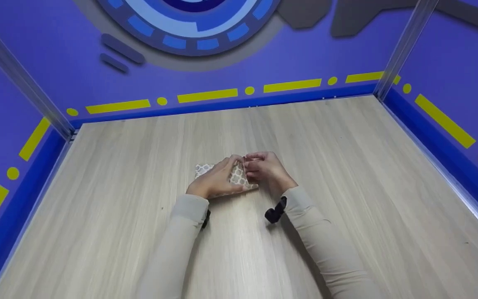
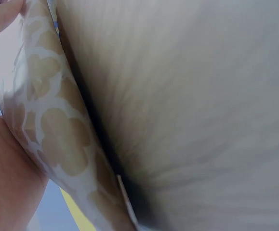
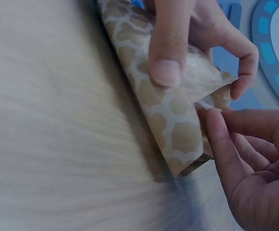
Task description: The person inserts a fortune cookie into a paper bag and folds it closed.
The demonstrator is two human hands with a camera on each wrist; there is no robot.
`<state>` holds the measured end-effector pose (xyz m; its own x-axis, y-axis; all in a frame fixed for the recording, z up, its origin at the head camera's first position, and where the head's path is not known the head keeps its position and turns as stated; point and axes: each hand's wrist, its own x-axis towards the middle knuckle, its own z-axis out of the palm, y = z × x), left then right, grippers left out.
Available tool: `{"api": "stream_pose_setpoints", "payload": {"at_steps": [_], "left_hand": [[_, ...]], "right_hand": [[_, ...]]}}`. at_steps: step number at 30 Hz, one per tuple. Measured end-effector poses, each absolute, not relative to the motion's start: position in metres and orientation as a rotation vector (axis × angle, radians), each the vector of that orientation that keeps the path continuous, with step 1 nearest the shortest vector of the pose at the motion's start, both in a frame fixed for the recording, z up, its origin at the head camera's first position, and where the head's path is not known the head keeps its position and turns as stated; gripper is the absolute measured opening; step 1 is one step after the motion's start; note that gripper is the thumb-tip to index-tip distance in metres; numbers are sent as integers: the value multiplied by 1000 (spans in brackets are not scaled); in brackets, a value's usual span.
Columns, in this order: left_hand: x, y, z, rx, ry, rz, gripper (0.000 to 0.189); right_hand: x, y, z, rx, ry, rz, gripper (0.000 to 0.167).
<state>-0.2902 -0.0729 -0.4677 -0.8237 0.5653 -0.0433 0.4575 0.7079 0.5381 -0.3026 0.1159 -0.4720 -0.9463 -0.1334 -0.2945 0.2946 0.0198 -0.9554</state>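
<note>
A flat package wrapped in tan and white patterned paper (image 1: 239,176) lies tilted on the table, its right end partly loose. My left hand (image 1: 216,180) grips it from the left, with the thumb along the near side and fingers over the far edge. In the right wrist view the paper flap (image 3: 209,86) stands folded up at the end. There my right hand (image 3: 259,178) pinches the paper edge between thumb and fingers. A brown edge (image 3: 197,165) shows below the paper at that end; what lies inside is hidden. The left wrist view shows the patterned paper (image 2: 62,134) close up.
A wood-grain table (image 1: 110,216) spreads around both hands. Blue-purple panels (image 1: 206,79) with yellow marks enclose its back and sides, with metal posts (image 1: 405,45) at the corners. Black wrist straps (image 1: 275,211) sit at the sleeves.
</note>
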Motion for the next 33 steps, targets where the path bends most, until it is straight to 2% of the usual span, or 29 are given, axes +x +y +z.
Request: {"api": "stream_pose_setpoints", "payload": {"at_steps": [4,9,16,23,33], "left_hand": [[-291,-72,-469,837,2710,781,74],[-292,-72,-470,847,2714,800,73],[-291,-72,-469,870,2713,805,75],[-290,-72,-468,915,2703,824,77],[-288,-71,-468,990,2733,794,79]], "right_hand": [[-303,119,-470,127,1882,-2035,50],[-300,121,-470,181,1701,-2072,52],[-300,118,-473,91,1585,-2084,72],[-299,107,-475,111,1503,-2111,80],[-302,99,-482,81,1372,-2210,82]]}}
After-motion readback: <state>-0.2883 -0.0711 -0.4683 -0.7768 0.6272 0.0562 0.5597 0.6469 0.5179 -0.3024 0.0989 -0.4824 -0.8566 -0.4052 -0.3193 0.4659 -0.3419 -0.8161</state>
